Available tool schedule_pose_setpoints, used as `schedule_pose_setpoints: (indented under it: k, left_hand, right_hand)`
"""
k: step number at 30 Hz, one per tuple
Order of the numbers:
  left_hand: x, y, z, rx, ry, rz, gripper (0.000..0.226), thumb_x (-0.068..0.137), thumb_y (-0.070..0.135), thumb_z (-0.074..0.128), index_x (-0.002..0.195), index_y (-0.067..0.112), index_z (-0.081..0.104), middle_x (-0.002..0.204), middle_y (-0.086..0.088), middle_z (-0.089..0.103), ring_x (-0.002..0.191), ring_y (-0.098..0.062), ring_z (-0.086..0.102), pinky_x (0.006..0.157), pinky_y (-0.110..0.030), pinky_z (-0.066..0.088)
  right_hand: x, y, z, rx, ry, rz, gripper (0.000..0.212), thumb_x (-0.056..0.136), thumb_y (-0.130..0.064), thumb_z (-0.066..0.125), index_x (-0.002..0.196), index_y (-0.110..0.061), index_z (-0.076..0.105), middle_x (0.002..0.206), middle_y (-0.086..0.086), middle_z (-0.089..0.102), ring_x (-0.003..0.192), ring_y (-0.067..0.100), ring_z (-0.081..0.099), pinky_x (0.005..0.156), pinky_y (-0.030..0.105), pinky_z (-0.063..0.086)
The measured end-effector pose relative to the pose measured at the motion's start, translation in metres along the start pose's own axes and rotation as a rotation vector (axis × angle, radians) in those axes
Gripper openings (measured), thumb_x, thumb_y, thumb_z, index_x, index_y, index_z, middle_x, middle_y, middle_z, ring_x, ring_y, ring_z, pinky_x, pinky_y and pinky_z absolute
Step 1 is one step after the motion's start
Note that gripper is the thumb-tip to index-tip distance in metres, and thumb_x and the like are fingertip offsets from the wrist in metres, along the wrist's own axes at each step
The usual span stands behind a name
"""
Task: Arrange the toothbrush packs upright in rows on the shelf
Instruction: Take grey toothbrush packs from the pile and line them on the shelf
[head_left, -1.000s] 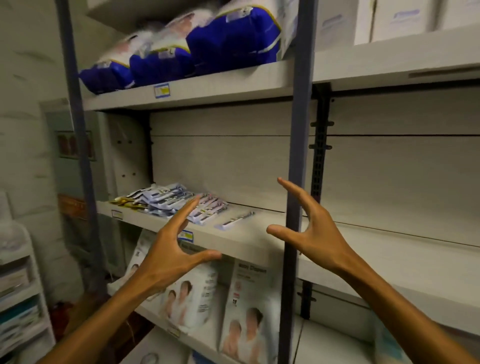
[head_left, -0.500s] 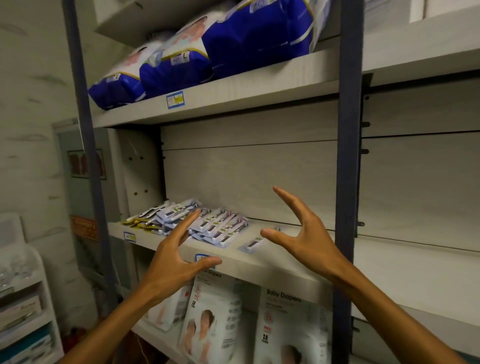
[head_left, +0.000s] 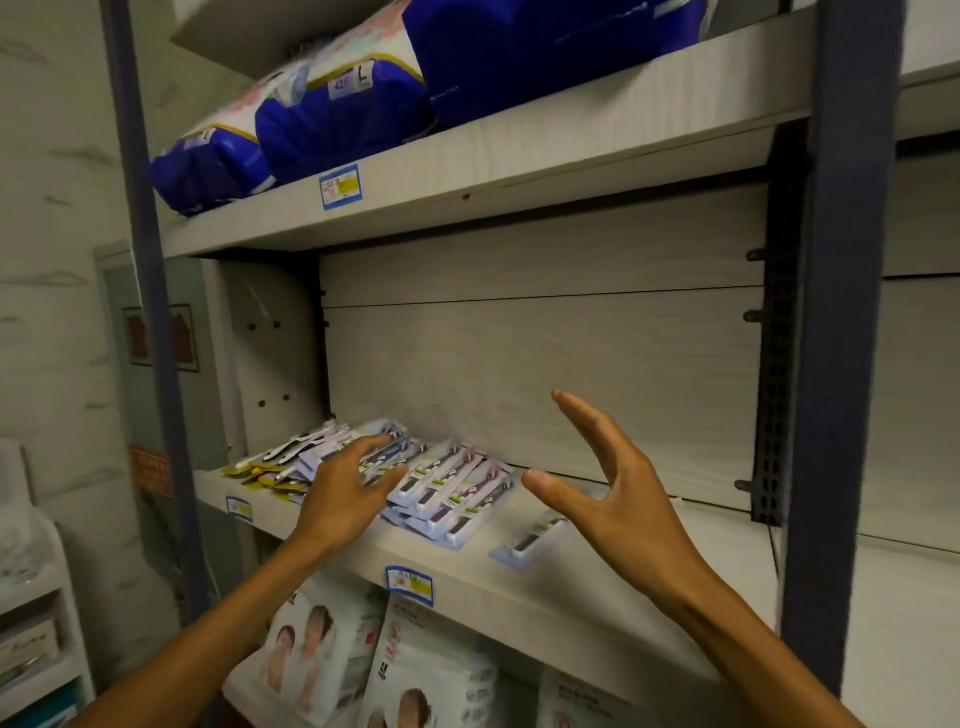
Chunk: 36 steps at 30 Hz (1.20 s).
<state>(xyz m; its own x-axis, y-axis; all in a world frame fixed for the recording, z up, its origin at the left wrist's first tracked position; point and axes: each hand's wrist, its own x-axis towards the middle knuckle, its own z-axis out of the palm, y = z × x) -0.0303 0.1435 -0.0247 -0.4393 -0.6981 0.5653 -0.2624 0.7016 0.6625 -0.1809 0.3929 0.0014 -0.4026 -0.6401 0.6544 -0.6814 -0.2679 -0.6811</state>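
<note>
Below the shelf (head_left: 545, 577) stand diaper packs (head_left: 311, 654). The left hand (head_left: 343, 493), fingers spread, has moved forward onto the toothbrush packs (head_left: 441, 488) lying flat at the shelf's left; the right hand (head_left: 613, 499) hangs open above one separate pack (head_left: 527, 540).

The pale grey wood-grain shelf board (head_left: 597, 571) carries flat clear-and-white toothbrush packs (head_left: 447, 483) with dark handles and small green labels toward its left end; at the far left corner lie yellow-edged packs (head_left: 260, 475). One more white pack with a dark handle (head_left: 527, 540) sits near the front edge. Blue-bordered price tags with yellow patches (head_left: 409, 584) mark that edge. Above, glossy deep-blue diaper bags (head_left: 337, 119) show white and gold trim. The uprights (head_left: 841, 312) are dark navy.
</note>
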Motion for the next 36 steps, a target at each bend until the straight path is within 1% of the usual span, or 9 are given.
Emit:
schedule_pose_setpoints:
  k: [3, 7, 12, 14, 16, 21, 30, 34, 36]
  left_hand:
    - [0.032, -0.022, 0.004, 0.232, -0.023, -0.051, 0.046, 0.086, 0.030, 0.067, 0.129, 0.017, 0.056, 0.127, -0.004, 0.060, 0.103, -0.021, 0.061, 0.087, -0.029, 0.048]
    - [0.060, -0.052, 0.011, 0.465, -0.131, -0.053, 0.040, 0.087, 0.032, 0.065, 0.124, 0.018, 0.059, 0.125, -0.007, 0.062, 0.110, -0.024, 0.059, 0.090, -0.033, 0.048]
    - [0.073, -0.083, 0.024, 0.557, -0.219, 0.004, 0.027, 0.088, 0.037, 0.060, 0.107, 0.019, 0.063, 0.112, -0.005, 0.065, 0.099, -0.021, 0.060, 0.082, -0.033, 0.051]
    - [0.079, -0.092, 0.026, 0.534, -0.206, 0.053, 0.020, 0.087, 0.033, 0.059, 0.099, 0.017, 0.065, 0.103, -0.007, 0.068, 0.094, -0.023, 0.061, 0.076, -0.033, 0.051]
    - [0.084, -0.097, 0.028, 0.491, -0.193, 0.072, 0.012, 0.088, 0.025, 0.058, 0.090, 0.015, 0.063, 0.094, -0.010, 0.069, 0.088, -0.025, 0.063, 0.070, -0.033, 0.051]
    - [0.087, -0.099, 0.033, 0.402, -0.133, 0.070, 0.011, 0.088, 0.015, 0.057, 0.093, 0.011, 0.065, 0.094, -0.011, 0.069, 0.090, -0.028, 0.063, 0.068, -0.030, 0.046]
    - [0.096, -0.085, 0.019, 0.214, -0.029, 0.064, 0.010, 0.080, 0.013, 0.063, 0.088, 0.008, 0.067, 0.089, -0.013, 0.070, 0.083, -0.029, 0.063, 0.065, -0.030, 0.044]
    - [0.097, -0.079, 0.010, 0.179, 0.044, 0.097, 0.009, 0.080, 0.015, 0.068, 0.088, 0.010, 0.067, 0.086, -0.010, 0.069, 0.080, -0.029, 0.063, 0.066, -0.032, 0.047]
    - [0.097, -0.073, 0.007, 0.154, 0.093, 0.108, 0.011, 0.081, 0.017, 0.070, 0.089, 0.010, 0.066, 0.086, -0.009, 0.069, 0.079, -0.027, 0.064, 0.062, -0.029, 0.043]
  right_hand:
    - [0.008, 0.003, 0.010, -0.003, -0.001, 0.010, 0.084, 0.068, -0.056, 0.064, 0.143, -0.046, 0.028, 0.149, -0.027, 0.030, 0.136, -0.004, 0.028, 0.111, 0.027, 0.030]
    - [0.015, 0.013, 0.026, -0.014, -0.001, 0.031, 0.081, 0.068, -0.059, 0.064, 0.141, -0.050, 0.030, 0.146, -0.031, 0.031, 0.135, -0.006, 0.030, 0.109, 0.025, 0.031]
    - [0.023, 0.027, 0.048, -0.067, -0.015, 0.086, 0.078, 0.068, -0.060, 0.064, 0.138, -0.054, 0.029, 0.144, -0.033, 0.031, 0.132, -0.008, 0.031, 0.081, -0.002, 0.037]
    - [0.027, 0.032, 0.058, -0.067, 0.001, 0.112, 0.078, 0.069, -0.058, 0.066, 0.139, -0.050, 0.032, 0.144, -0.031, 0.033, 0.132, -0.010, 0.032, 0.082, -0.003, 0.036]
    - [0.031, 0.036, 0.069, -0.070, -0.001, 0.130, 0.078, 0.069, -0.060, 0.066, 0.139, -0.049, 0.034, 0.143, -0.031, 0.037, 0.132, -0.010, 0.033, 0.097, 0.009, 0.034]
    - [0.040, 0.044, 0.097, -0.050, -0.037, 0.199, 0.071, 0.073, -0.053, 0.068, 0.137, -0.047, 0.038, 0.139, -0.031, 0.041, 0.126, -0.015, 0.037, 0.106, 0.017, 0.035]
    - [0.051, 0.052, 0.111, -0.005, 0.013, 0.302, 0.061, 0.079, -0.040, 0.067, 0.136, -0.036, 0.042, 0.138, -0.018, 0.048, 0.127, -0.001, 0.045, 0.093, 0.006, 0.038]
    - [0.054, 0.054, 0.112, 0.074, 0.053, 0.353, 0.058, 0.083, -0.034, 0.066, 0.136, -0.028, 0.045, 0.134, -0.013, 0.055, 0.122, 0.001, 0.051, 0.101, 0.019, 0.042]
    - [0.057, 0.054, 0.114, 0.097, 0.067, 0.376, 0.055, 0.085, -0.032, 0.066, 0.136, -0.027, 0.047, 0.131, -0.012, 0.057, 0.118, 0.001, 0.054, 0.092, 0.013, 0.046]
